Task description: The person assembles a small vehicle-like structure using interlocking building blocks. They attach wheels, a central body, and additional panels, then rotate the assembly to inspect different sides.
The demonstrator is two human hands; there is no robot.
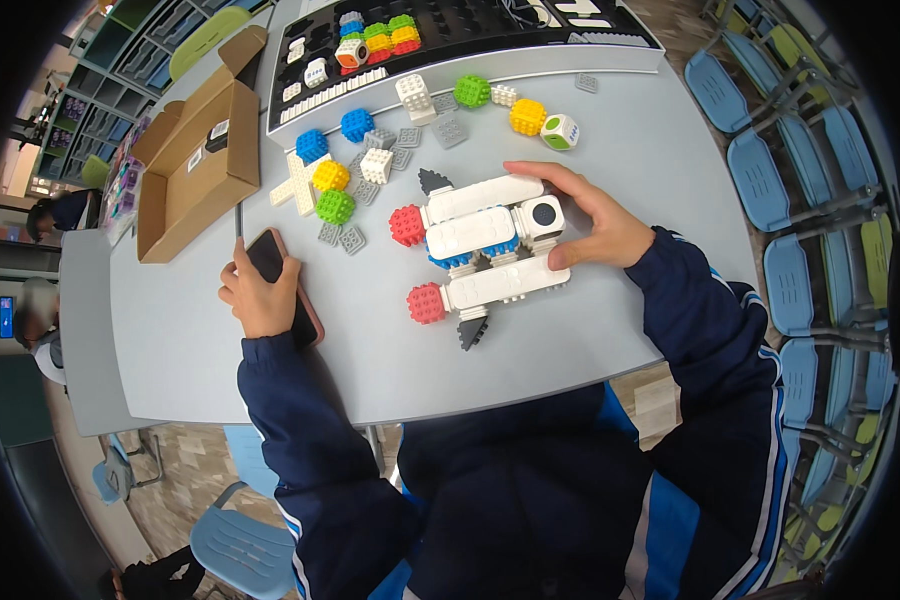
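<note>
On the grey table lies a block-built model with long white parts, a blue middle, red knobs on its left end and dark pointed pieces at its sides. My right hand grips its right end, thumb on the near side and fingers on the far side, next to a round black spot. To the left, my left hand is closed around a smartphone with a dark screen and pinkish case, which rests on the table. The hand covers part of the phone.
Loose studded blocks, such as a green one and a yellow one, lie beyond the model. Behind stands a kit tray with black inserts. An open cardboard box sits far left. Blue chairs line the right side.
</note>
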